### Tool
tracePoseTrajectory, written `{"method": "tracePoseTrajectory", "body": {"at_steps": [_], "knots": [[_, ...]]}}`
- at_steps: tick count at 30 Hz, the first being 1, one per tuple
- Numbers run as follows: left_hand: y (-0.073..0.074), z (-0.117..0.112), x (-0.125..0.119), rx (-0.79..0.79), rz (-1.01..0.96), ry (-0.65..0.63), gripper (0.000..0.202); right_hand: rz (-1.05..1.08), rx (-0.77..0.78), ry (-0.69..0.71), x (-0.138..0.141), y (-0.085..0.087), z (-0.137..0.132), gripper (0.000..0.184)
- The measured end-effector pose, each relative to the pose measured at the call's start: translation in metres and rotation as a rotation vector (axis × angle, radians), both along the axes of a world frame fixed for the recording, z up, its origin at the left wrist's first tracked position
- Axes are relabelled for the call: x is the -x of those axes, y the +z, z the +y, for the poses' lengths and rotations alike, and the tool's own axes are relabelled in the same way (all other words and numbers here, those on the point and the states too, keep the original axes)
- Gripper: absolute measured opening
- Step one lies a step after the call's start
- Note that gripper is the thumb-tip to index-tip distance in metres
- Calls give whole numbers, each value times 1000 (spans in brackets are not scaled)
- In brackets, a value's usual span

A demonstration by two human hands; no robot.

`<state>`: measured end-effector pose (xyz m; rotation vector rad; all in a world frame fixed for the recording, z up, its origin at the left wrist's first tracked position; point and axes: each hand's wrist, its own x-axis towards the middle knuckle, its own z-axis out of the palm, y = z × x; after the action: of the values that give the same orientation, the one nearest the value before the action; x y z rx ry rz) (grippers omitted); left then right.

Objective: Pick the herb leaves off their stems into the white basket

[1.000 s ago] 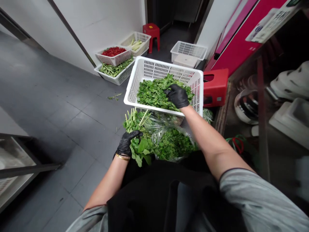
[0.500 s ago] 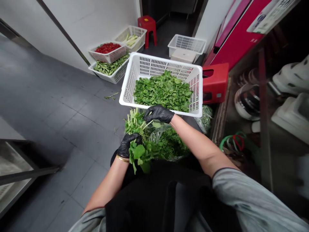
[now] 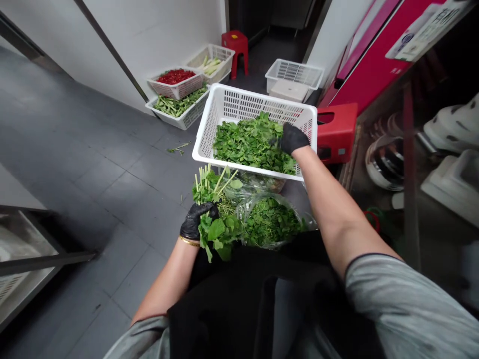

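My left hand (image 3: pixel 198 221), in a black glove, is wrapped round a bunch of leafy greens (image 3: pixel 217 230), with pale cut stems pointing away from me and leaves hanging towards my lap. Inside the white plastic basket (image 3: pixel 254 169), at its right side, my gloved right hand (image 3: pixel 294 138) reaches down to a heap of picked green leaves (image 3: pixel 247 142). Its fingers are blurred and partly lost among the leaves, so whether they hold anything is unclear. Below the basket, a clear plastic bag (image 3: pixel 295 212) full of fine-leaved greens (image 3: pixel 271 222) lies open near my lap.
A red plastic stool (image 3: pixel 339 132) lies against the basket's right side. Stacked baskets of red chillies (image 3: pixel 175 77) and cut green vegetables (image 3: pixel 175 103) stand by the wall. Farther back are another red stool (image 3: pixel 235 42) and a white crate (image 3: pixel 295 72). Stem scraps (image 3: pixel 178 148) lie on the floor.
My right hand has moved from the bunch's stems, up and right, into the basket over the leaves. My left hand keeps its hold on the bunch. The view has shifted slightly.
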<state>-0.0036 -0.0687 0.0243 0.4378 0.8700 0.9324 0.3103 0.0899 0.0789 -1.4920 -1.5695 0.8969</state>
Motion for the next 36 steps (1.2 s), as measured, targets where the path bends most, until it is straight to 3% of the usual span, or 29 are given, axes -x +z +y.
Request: {"method": "tracePoseTrajectory", "body": {"at_steps": [3, 5, 7, 8, 11, 13, 17, 19, 21, 23, 24, 28, 29, 32, 36], "knots": [[0, 2, -7, 8, -30, 12, 23, -35, 80, 81, 31, -24, -26, 42], [-1, 2, -10, 27, -26, -7, 24, 67, 159, 291, 57, -36, -50, 34], [-2, 3, -11, 18, -2, -3, 26, 249, 224, 453, 71, -34, -62, 30], [-3, 3, -11, 4, 22, 15, 27, 332, 210, 442, 71, -29, -63, 30], [-6, 3, -10, -31, 143, 128, 23, 447, 40, 129, 60, -4, -56, 30], [-12, 3, -11, -60, 233, 206, 27, 431, -5, 26, 61, 4, -57, 27], [-23, 5, -17, -157, 331, 259, 32, 162, 208, 251, 91, -17, -69, 16], [-26, 4, -18, -168, 329, 259, 33, -35, 180, 187, 96, -32, -64, 11], [-29, 2, -15, -141, 313, 261, 33, -95, 83, -12, 87, -39, -51, 12], [-31, 1, -12, -105, 303, 276, 30, 50, 60, -157, 74, -38, -42, 12], [-33, 1, -11, -94, 302, 290, 29, 159, 99, -134, 70, -37, -42, 16], [-33, 2, -17, -97, 253, 260, 34, 411, 449, 280, 95, -42, -72, 32], [-30, 1, -20, -92, 222, 227, 36, 450, 487, 309, 106, -47, -80, 34], [-19, 0, -26, -50, 131, 168, 36, 644, 443, 163, 130, -58, -89, 39], [-16, -3, -19, -44, 135, 229, 38, 821, 357, -58, 127, -55, -78, 38]]}}
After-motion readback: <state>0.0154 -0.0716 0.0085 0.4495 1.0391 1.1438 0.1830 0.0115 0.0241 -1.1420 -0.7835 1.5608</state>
